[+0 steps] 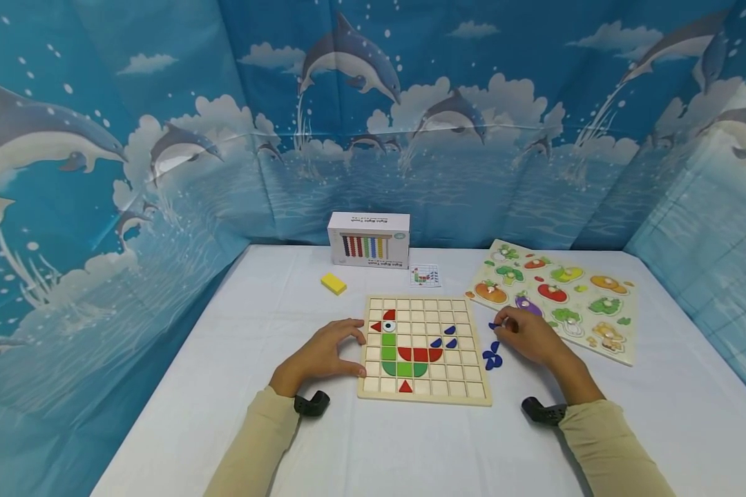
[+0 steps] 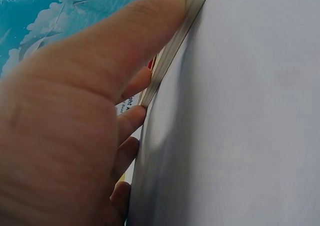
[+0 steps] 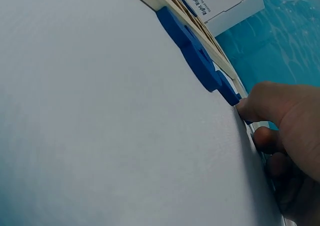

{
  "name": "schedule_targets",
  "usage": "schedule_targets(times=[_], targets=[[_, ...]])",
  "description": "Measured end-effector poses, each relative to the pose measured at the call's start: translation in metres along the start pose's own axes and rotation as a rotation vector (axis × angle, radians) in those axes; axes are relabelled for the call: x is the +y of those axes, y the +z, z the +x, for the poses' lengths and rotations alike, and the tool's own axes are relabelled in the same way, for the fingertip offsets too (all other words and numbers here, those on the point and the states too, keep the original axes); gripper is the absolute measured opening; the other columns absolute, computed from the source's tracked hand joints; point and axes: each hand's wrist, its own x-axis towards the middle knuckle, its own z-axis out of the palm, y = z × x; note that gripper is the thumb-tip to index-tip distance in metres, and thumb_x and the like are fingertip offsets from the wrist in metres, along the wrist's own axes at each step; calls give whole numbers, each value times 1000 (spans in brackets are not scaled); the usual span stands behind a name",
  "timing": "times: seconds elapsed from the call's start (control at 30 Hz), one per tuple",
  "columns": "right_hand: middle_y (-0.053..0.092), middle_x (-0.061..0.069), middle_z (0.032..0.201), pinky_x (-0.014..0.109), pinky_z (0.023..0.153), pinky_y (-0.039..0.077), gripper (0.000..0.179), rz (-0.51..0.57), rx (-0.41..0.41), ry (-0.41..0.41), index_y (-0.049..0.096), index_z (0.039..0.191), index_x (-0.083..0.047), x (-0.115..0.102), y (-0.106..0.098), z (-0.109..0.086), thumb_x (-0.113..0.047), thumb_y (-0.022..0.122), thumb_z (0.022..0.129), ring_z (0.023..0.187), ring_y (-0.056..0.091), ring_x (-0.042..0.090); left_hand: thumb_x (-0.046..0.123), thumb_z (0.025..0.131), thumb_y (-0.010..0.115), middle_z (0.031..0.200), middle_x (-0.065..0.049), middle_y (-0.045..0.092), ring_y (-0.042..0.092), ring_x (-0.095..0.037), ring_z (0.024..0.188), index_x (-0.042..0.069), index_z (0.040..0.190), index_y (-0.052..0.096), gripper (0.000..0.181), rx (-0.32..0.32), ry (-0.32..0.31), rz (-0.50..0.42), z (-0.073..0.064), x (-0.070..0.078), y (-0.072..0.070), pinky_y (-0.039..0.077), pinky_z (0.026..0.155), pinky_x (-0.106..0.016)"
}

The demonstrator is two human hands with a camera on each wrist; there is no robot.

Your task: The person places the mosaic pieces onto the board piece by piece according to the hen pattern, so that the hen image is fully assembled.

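A wooden grid board (image 1: 425, 400) lies on the table, with red, green and blue pieces and a round eye piece (image 1: 389, 326) forming a bird-like figure. My left hand (image 1: 324, 351) rests at the board's left edge, thumb and fingertips spread along it and touching the rim. Past the board's right side, my right hand (image 1: 530, 337) pinches a small blue piece (image 1: 492, 325) between thumb and fingers; its shape is mostly hidden. Several blue pieces (image 1: 492, 356) lie together just below that hand. On the grid, a few blue pieces (image 1: 450, 343) sit at the bird's tail.
Behind the board stand a white box (image 1: 369, 239) and a small picture card (image 1: 425, 276). A yellow block (image 1: 333, 283) lies at the back left. The vegetable puzzle board (image 1: 587, 290) is at the right, beyond my right hand. A dolphin-print curtain (image 1: 373, 172) surrounds the table.
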Motion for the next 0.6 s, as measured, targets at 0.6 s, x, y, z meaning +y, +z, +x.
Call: schedule_targets(times=[0.6], targets=[[52, -1, 83, 28, 63, 43, 14, 92, -9, -208, 66, 101, -12, -3, 3, -2, -3, 72, 92, 77, 50, 18, 50, 74, 89, 154, 5, 45, 32, -22, 146, 30, 111, 61, 50, 6, 13, 36, 1, 1, 0, 25, 119, -47]])
